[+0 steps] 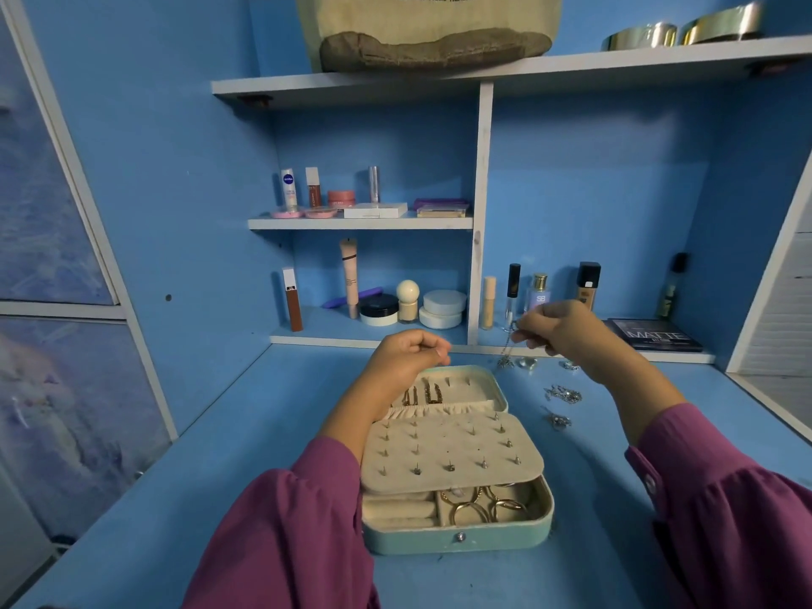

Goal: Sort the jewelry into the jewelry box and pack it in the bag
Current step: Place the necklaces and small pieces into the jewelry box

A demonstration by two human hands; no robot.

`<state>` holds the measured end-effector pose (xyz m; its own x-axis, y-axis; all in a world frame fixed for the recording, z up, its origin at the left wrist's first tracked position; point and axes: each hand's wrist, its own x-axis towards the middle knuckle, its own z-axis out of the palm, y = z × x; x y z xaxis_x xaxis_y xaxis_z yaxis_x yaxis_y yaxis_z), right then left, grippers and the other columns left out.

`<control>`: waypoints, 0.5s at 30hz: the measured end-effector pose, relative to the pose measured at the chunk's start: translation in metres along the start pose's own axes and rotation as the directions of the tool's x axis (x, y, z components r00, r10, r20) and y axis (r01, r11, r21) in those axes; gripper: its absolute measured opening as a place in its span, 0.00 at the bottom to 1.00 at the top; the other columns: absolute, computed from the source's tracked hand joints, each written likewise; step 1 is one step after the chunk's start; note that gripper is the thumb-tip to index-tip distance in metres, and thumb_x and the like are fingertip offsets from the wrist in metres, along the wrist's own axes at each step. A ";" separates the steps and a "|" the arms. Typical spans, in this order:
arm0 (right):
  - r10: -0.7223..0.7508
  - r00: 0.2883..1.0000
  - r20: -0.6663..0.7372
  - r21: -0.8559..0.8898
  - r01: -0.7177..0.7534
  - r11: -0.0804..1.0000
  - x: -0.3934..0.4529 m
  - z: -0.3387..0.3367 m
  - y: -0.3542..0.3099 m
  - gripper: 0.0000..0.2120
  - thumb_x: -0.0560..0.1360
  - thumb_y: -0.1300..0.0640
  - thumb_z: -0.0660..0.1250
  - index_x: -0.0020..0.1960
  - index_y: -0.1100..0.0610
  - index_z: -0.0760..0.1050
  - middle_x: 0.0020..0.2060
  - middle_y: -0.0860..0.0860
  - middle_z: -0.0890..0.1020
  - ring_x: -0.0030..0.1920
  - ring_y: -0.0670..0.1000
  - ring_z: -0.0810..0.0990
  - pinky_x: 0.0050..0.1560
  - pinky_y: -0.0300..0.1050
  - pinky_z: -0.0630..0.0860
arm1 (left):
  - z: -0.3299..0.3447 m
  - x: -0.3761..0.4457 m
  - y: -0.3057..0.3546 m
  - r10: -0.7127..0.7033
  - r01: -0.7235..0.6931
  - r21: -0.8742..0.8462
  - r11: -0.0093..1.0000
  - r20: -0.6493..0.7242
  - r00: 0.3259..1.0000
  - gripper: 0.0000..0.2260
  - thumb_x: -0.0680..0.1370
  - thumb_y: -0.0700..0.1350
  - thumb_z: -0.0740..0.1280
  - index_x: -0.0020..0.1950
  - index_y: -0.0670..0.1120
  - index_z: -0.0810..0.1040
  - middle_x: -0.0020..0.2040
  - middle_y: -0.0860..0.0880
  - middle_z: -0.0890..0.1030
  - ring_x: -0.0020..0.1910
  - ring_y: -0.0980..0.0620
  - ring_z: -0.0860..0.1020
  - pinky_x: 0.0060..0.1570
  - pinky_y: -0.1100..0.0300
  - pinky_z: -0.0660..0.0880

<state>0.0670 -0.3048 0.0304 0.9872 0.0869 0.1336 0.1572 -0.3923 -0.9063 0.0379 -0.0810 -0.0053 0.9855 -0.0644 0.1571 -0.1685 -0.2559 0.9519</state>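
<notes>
Right hand (567, 331) pinching a hanging silver necklace (506, 351), left hand (411, 356) — fingers curled, pinching its thin chain end — above open jewelry box (457, 538)

Mint jewelry box (457, 536), cream lining, blue desk (272, 432).

A mint jewelry box (457, 536) lies open on the blue desk (263, 432), its cream stud panel (452, 450) folded over gold rings (483, 505) in the near tray. The left hand (408, 356) hovers curled above the box's far lid. The right hand (567, 331) pinches a silver necklace (506, 351) that dangles to the right of the lid. More silver pieces (563, 394) lie on the desk nearby. A canvas bag (430, 33) sits on the top shelf (505, 72), with cosmetics on the lower shelves.
</notes>
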 end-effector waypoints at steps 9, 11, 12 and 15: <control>-0.159 0.970 0.184 -0.030 0.167 0.985 -0.018 0.028 -0.042 0.08 0.76 0.56 0.66 0.42 0.57 0.81 0.37 0.53 0.84 0.35 0.46 0.76 0.38 0.41 0.71 | -0.004 -0.005 0.016 0.149 -0.142 -0.137 0.980 0.041 0.988 0.10 0.74 0.39 0.71 0.54 0.45 0.82 0.51 0.49 0.84 0.52 0.57 0.81 0.53 0.68 0.75; -0.169 0.966 0.197 -0.046 0.181 0.982 -0.020 0.035 -0.045 0.09 0.76 0.55 0.66 0.43 0.58 0.81 0.38 0.55 0.83 0.37 0.49 0.74 0.40 0.44 0.70 | -0.002 -0.006 0.017 0.172 -0.167 -0.125 0.978 0.037 0.984 0.08 0.73 0.37 0.71 0.52 0.43 0.82 0.50 0.47 0.84 0.52 0.54 0.82 0.56 0.65 0.76; -0.171 0.965 0.198 -0.046 0.184 0.982 -0.021 0.037 -0.046 0.09 0.76 0.55 0.66 0.44 0.59 0.81 0.38 0.55 0.84 0.37 0.50 0.74 0.40 0.46 0.70 | -0.002 -0.007 0.018 0.175 -0.171 -0.112 0.979 0.031 0.984 0.07 0.73 0.37 0.71 0.50 0.43 0.83 0.48 0.46 0.85 0.50 0.54 0.82 0.55 0.64 0.76; -0.174 0.968 0.179 -0.062 0.187 0.980 -0.022 0.043 -0.046 0.09 0.76 0.55 0.66 0.45 0.59 0.81 0.37 0.52 0.84 0.37 0.48 0.75 0.40 0.48 0.70 | -0.005 -0.008 0.016 0.170 -0.168 -0.068 0.983 0.017 0.985 0.04 0.73 0.36 0.71 0.47 0.40 0.82 0.44 0.45 0.85 0.45 0.55 0.82 0.53 0.65 0.76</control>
<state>0.0368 -0.2498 0.0516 0.9239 0.3165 0.2150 0.3408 -0.4253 -0.8384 0.0278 -0.0792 0.0098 0.9421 -0.1237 0.3116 -0.3298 -0.1748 0.9277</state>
